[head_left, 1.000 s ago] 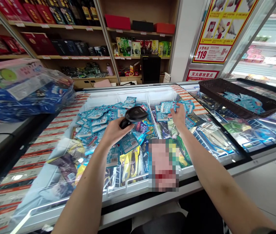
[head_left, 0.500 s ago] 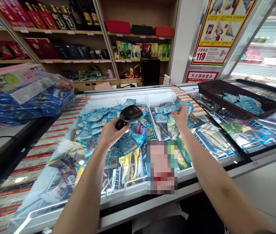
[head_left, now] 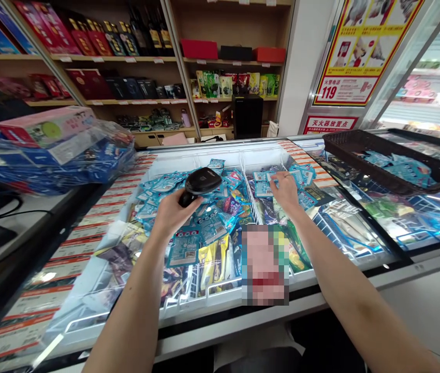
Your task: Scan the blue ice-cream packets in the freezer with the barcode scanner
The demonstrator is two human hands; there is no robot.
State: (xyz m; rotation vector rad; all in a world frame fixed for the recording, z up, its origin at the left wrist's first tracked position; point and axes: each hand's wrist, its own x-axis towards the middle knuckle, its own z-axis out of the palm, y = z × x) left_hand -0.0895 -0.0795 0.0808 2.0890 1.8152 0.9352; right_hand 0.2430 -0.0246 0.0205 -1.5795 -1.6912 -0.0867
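Observation:
My left hand point(head_left: 173, 212) is wrapped round the handle of a black handheld barcode scanner point(head_left: 203, 181). The scanner's head is held over a heap of small blue packets point(head_left: 165, 181) in the freezer's left section. Across the white wire divider, my right hand point(head_left: 287, 192) reaches into the neighbouring section. Its bent fingers are at the edge of a blue packet point(head_left: 262, 188) and seem to pinch it; the fingertips are partly hidden. More blue packets point(head_left: 303, 175) lie just right of that hand. One larger blue packet point(head_left: 184, 247) lies below the scanner, its barcode facing up.
The chest freezer point(head_left: 220, 339) has a raised front edge and wire baskets. A pixelated patch covers part of its front. At right, a brown basket point(head_left: 394, 178) holds blue packets. Plastic-wrapped boxes point(head_left: 57, 150) sit at left. Shelves point(head_left: 127, 101) stand behind.
My right hand has shifted from the packets at the right to one nearer the divider. My left hand still holds the scanner over the heap. The view has turned slightly left.

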